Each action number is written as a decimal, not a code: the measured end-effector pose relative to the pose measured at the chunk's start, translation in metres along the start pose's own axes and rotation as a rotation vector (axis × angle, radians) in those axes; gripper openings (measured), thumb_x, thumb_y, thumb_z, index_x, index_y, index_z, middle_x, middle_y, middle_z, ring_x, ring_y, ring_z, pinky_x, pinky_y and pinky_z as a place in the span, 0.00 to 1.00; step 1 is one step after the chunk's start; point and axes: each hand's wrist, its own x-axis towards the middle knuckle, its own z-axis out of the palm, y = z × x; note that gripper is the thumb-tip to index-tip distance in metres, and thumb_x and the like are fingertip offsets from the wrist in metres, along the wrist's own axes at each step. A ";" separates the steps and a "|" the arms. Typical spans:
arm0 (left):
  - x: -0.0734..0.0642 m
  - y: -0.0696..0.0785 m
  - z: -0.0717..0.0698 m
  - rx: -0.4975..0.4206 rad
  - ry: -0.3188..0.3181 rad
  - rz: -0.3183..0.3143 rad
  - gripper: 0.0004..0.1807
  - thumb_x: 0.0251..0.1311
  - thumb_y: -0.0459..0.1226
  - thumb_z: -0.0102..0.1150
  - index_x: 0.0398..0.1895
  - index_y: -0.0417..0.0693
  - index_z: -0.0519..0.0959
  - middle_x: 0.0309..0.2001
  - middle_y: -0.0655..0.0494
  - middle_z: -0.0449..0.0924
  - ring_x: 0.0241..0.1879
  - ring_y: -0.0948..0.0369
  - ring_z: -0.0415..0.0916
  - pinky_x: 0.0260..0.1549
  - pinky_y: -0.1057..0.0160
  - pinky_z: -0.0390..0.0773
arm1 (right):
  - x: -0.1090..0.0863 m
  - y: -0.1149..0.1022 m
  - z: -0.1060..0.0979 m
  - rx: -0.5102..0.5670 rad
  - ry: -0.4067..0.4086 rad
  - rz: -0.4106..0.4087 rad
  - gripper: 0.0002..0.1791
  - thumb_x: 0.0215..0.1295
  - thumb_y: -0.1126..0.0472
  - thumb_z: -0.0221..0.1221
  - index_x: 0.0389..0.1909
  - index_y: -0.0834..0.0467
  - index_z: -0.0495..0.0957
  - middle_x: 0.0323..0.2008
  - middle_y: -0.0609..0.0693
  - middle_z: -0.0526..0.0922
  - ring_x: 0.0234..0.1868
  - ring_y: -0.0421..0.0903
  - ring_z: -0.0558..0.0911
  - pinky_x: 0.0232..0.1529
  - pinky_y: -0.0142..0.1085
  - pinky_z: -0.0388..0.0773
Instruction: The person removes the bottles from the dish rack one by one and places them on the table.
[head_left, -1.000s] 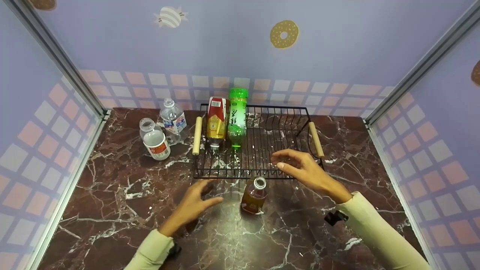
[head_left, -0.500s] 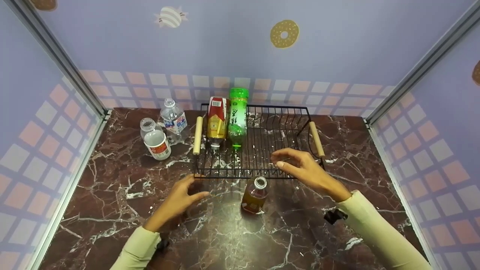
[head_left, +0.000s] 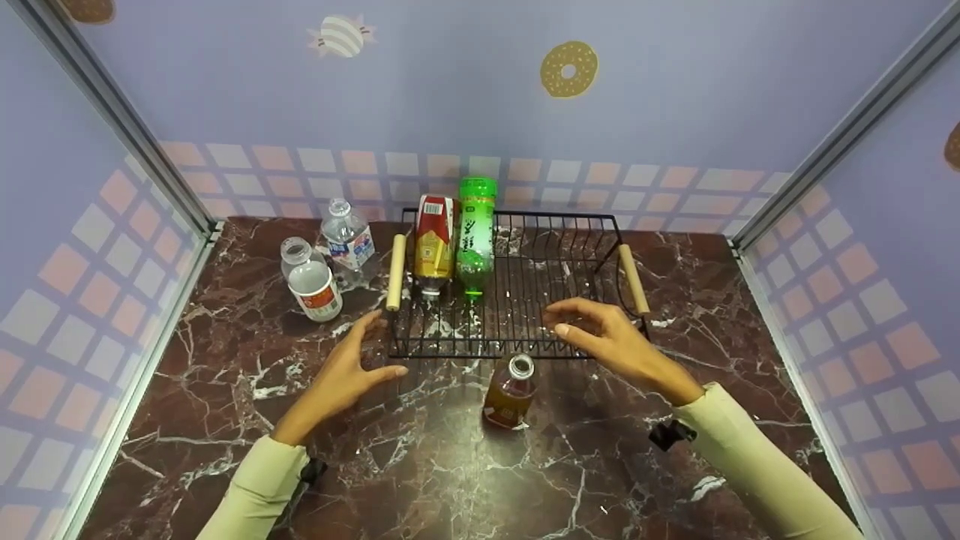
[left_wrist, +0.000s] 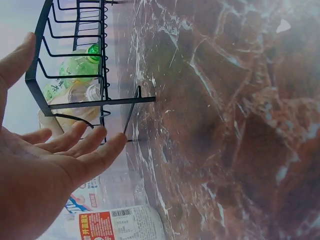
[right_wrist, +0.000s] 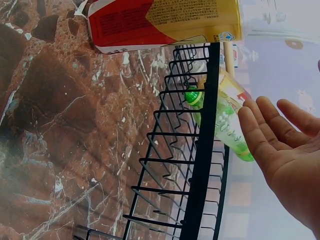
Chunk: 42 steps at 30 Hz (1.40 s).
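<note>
My left hand (head_left: 341, 379) is spread, fingers relaxed, at the front left corner of a black wire dish rack (head_left: 517, 346). Over the rack's front right part hovers my right hand (head_left: 604, 337), loosely bent and holding nothing. Between the hands, in front of the rack, a bottle with a brown label (head_left: 508, 401) stands upright and uncapped. Inside the rack, a bottle with a red and yellow label (head_left: 434, 240) and a green bottle (head_left: 475, 236) lean neck down, side by side. The left wrist view shows the left fingers (left_wrist: 95, 160) beside the rack's end.
Left of the rack stand two uncapped clear bottles, one with a white and red label (head_left: 315, 289), the other with a blue and white label (head_left: 349, 244). The rack has wooden handles (head_left: 395, 271) at both ends. Patterned walls (head_left: 480, 90) enclose the marble table (head_left: 420, 487).
My left hand has moved left and slightly farther back, away from the brown-labelled bottle toward the rack's left corner. The right hand and the bottles have stayed in place.
</note>
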 end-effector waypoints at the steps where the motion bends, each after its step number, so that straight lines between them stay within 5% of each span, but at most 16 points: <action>1: 0.001 0.001 0.001 0.000 0.001 0.000 0.60 0.57 0.39 0.86 0.86 0.34 0.56 0.79 0.29 0.67 0.79 0.34 0.64 0.79 0.32 0.65 | 0.000 0.000 0.000 -0.002 0.002 0.003 0.21 0.83 0.51 0.62 0.68 0.57 0.82 0.62 0.53 0.88 0.61 0.55 0.87 0.64 0.46 0.86; 5: 0.007 0.005 0.006 -0.020 0.010 0.006 0.67 0.54 0.41 0.88 0.89 0.38 0.51 0.85 0.31 0.57 0.83 0.34 0.56 0.82 0.32 0.57 | 0.000 0.002 0.000 -0.007 0.004 0.012 0.21 0.83 0.50 0.62 0.68 0.57 0.82 0.62 0.51 0.88 0.61 0.52 0.87 0.64 0.46 0.86; 18: 0.027 0.010 0.019 -0.193 0.074 0.061 0.70 0.57 0.38 0.86 0.90 0.36 0.42 0.88 0.33 0.44 0.85 0.35 0.49 0.79 0.33 0.64 | -0.002 0.005 -0.002 -0.017 0.009 0.007 0.22 0.83 0.51 0.62 0.69 0.56 0.81 0.63 0.55 0.87 0.62 0.57 0.87 0.65 0.49 0.85; 23: 0.033 0.009 0.021 -0.166 0.034 0.013 0.74 0.57 0.44 0.86 0.91 0.40 0.36 0.89 0.32 0.36 0.86 0.34 0.43 0.82 0.31 0.56 | -0.002 0.006 -0.003 -0.013 0.018 -0.007 0.22 0.83 0.52 0.61 0.69 0.59 0.82 0.62 0.56 0.88 0.63 0.61 0.86 0.65 0.45 0.85; 28: 0.035 0.008 0.024 -0.129 -0.006 0.011 0.79 0.53 0.45 0.89 0.91 0.45 0.34 0.89 0.33 0.33 0.87 0.35 0.42 0.84 0.31 0.45 | -0.002 0.006 -0.004 0.004 0.013 0.003 0.22 0.84 0.51 0.61 0.69 0.59 0.82 0.64 0.60 0.86 0.64 0.55 0.86 0.68 0.44 0.83; 37: 0.036 0.007 0.028 -0.111 -0.012 0.027 0.81 0.51 0.47 0.90 0.92 0.48 0.32 0.90 0.35 0.30 0.87 0.33 0.38 0.82 0.28 0.43 | 0.006 0.006 -0.007 0.026 0.011 -0.023 0.21 0.83 0.56 0.62 0.68 0.63 0.81 0.62 0.62 0.87 0.62 0.64 0.86 0.65 0.41 0.85; 42: 0.036 0.003 0.030 -0.109 0.005 0.032 0.80 0.51 0.48 0.90 0.91 0.43 0.34 0.89 0.31 0.31 0.87 0.33 0.37 0.83 0.29 0.42 | 0.014 0.002 -0.010 -0.001 0.007 -0.030 0.22 0.83 0.56 0.61 0.69 0.64 0.80 0.62 0.61 0.87 0.60 0.58 0.88 0.60 0.40 0.88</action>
